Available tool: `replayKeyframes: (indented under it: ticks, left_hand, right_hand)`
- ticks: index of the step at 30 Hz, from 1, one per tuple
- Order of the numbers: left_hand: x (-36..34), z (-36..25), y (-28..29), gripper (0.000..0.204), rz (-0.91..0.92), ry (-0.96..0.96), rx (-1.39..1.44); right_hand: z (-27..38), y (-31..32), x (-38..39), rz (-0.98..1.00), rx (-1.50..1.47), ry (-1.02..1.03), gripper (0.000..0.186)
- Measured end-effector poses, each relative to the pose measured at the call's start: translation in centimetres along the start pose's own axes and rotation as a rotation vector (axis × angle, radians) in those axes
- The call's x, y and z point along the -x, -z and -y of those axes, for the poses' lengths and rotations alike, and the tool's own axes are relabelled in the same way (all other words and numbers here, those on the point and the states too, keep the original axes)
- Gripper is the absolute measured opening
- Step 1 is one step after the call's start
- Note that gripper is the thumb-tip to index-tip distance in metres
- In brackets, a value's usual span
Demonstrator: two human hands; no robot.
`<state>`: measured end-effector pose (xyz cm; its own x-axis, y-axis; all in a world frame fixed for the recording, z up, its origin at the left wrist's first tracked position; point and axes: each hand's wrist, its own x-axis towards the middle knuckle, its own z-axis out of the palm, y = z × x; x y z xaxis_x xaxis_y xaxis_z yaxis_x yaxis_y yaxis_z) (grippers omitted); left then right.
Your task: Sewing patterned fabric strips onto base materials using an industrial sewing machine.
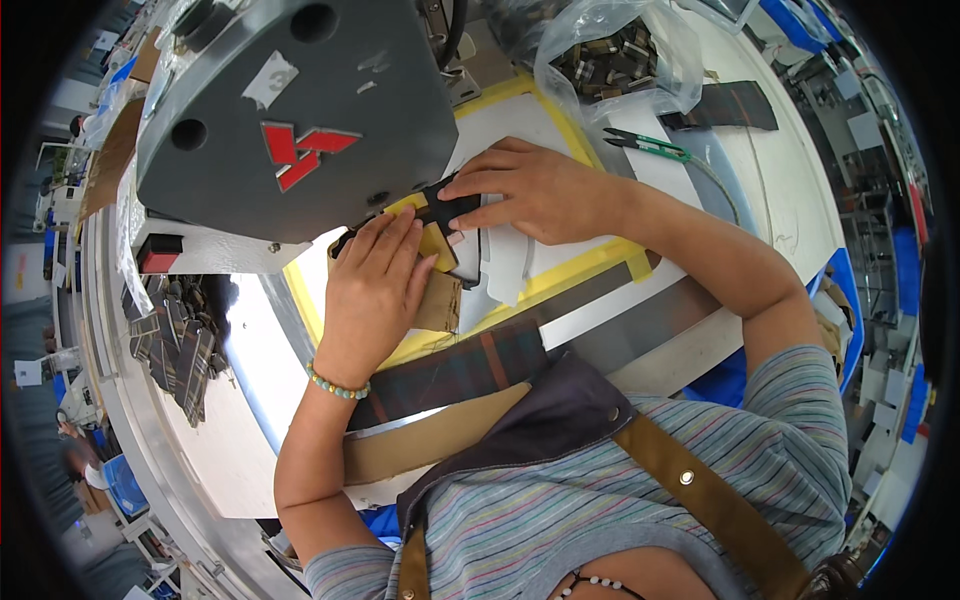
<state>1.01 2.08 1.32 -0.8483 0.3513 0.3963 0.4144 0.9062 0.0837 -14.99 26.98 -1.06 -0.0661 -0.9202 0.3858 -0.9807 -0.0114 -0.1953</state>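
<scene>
Under the grey machine head [300, 120] lies a black flat template [462, 205] with yellow patches [436, 246] on it. My left hand [375, 285], a beaded bracelet at its wrist, rests on the template's near left side with the fingers stretched out. From the right, my right hand [540, 190] reaches over, its fingers apart and their tips on the template's black upper edge. Neither hand is wrapped round anything. The machine head and my fingers hide part of the template. A small brown piece [438, 305] sits just below my left fingertips.
Yellow tape [560, 280] borders the white work plate. Plaid fabric [450, 370] lies along the near side. Plaid scraps pile up at left [180, 345] and fill a clear bag [690, 60] at the back. Green-handled thread snips [650, 146] lie to the right.
</scene>
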Motion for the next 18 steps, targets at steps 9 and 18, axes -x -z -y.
replayKeyframes:
  ticks: [9,18]
  left_hand:
    - [-0.2,-0.2,0.2,0.047,0.093,0.009,-0.066]
    - [-0.7,0.6,-0.3,0.043,0.099,0.013,-0.08]
  right_hand:
    - [-0.8,0.0,-0.3,-0.005,0.018,0.016,0.051]
    - [-1.8,-0.5,-0.8,-0.036,0.051,0.032,0.049]
